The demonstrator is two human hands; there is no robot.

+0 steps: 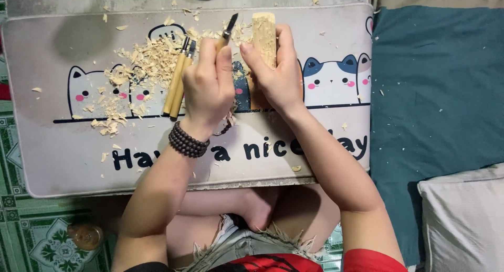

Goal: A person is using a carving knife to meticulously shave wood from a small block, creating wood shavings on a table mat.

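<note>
Mat on the floor, wood shavings heaped on its left half, two spare carving tools just right of the heap, cushion right of the mat — blanket behind it.

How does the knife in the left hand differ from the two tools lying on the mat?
The carving knife is gripped in the left hand, blade tip up beside the wood block that the right hand holds; the two spare tools lie untouched, side by side on the mat. Its handle is mostly hidden by the fingers; theirs show full length. Wood shavings surround the spare tools. All three have dark metal tips.
</note>
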